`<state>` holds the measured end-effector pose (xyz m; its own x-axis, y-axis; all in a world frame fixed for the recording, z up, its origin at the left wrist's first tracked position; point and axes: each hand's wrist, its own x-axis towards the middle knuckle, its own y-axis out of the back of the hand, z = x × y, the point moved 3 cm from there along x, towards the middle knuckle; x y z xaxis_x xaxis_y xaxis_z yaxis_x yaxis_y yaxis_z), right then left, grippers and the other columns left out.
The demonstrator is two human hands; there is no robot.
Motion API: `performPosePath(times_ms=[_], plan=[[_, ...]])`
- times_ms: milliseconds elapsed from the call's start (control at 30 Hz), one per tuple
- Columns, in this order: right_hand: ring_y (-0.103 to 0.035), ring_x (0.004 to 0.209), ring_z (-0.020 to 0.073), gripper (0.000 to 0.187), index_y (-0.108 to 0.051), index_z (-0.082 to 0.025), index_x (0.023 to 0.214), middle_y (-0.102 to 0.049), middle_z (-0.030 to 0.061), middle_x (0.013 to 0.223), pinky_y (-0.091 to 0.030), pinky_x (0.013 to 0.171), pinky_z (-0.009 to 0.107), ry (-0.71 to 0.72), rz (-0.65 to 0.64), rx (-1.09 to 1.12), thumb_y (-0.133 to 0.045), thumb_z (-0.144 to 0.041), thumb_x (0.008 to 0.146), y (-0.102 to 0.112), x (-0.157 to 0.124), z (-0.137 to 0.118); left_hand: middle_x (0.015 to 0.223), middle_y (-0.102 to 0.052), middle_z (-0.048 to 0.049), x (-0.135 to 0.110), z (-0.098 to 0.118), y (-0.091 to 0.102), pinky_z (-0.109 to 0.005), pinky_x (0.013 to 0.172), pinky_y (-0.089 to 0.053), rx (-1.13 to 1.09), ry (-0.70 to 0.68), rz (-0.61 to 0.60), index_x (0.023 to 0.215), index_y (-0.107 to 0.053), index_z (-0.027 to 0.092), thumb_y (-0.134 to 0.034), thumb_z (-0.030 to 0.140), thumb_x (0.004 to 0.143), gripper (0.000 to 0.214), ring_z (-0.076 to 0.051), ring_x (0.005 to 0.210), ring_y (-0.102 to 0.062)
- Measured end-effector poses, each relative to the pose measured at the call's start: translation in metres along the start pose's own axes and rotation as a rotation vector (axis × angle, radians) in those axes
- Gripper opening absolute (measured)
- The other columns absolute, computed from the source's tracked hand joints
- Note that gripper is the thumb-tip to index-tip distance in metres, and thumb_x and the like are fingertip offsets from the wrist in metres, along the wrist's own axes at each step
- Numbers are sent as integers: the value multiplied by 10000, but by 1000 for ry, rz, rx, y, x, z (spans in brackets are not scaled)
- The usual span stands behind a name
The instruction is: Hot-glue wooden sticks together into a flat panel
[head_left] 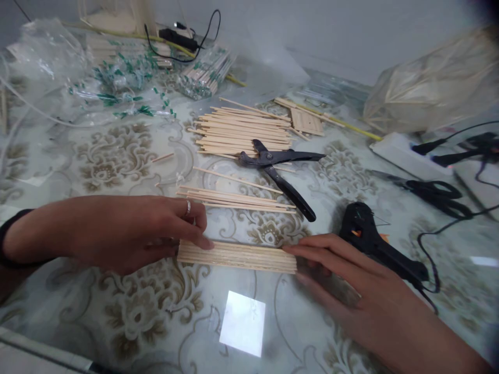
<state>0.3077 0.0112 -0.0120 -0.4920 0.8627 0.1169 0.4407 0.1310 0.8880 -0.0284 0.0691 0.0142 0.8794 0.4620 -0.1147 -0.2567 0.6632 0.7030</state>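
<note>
A flat row of wooden sticks [237, 257], laid side by side, lies on the patterned table in front of me. My left hand [156, 228], with a ring on one finger, grips its left end, a fingertip pressing on the top edge. At the right end, my right hand [343, 275] has its fingertips on the upper corner and its thumb by the lower one. Just beyond the row are several loose sticks [241, 199]. Black-handled cutters [273, 166] rest open, partly over a larger pile of sticks [241, 130].
To the right lie a black glue gun [378, 244], black scissors [432, 192] and a white power strip [405, 156] with cables. Clear plastic wrappers [120, 78] and a bundle of packed sticks [205, 72] are at the back left. A wrapped stick frame [432, 83] stands back right.
</note>
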Motion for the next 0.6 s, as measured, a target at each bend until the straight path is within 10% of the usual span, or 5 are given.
performPosePath(times_ms=[600], plan=[[-780,782,186,156,-762,-240,1142,-779,80,1115,-711,780,321,-147,-71,104,-660,-236,1024,6,5,-2,1160,-732,54,-2,-2,-4,-136,860,-584,71,-19,32,1280,-773,315,-420,5,1037,528,-79,916,-722]])
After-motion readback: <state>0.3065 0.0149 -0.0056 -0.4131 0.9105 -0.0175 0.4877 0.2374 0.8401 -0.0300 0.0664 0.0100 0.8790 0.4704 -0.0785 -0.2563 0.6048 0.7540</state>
